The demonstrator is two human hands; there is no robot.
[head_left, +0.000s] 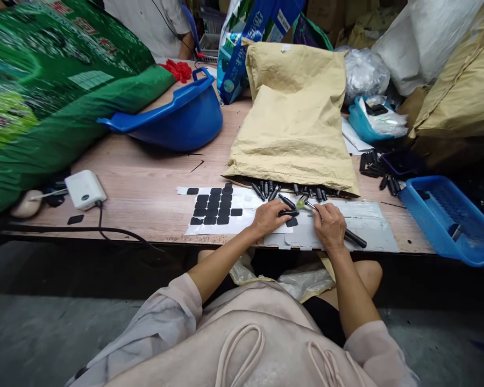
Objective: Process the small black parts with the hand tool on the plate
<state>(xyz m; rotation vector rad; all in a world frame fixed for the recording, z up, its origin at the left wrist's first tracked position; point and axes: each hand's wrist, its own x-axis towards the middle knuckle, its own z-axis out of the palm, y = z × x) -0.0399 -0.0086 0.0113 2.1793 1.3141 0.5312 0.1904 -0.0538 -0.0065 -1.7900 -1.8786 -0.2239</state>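
Both hands (268, 217) (328, 226) hide the black part's (288, 213) end.

small black cylindrical part (288, 213) lying level, slim black-handled tool (349, 234) slanted on table

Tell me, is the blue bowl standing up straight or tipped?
Tipped. The blue bowl leans with its rim raised against the green sack.

I see my pale pink loose top, sleeves (173, 312) pushed up past the elbows, two looped cords lying down its front
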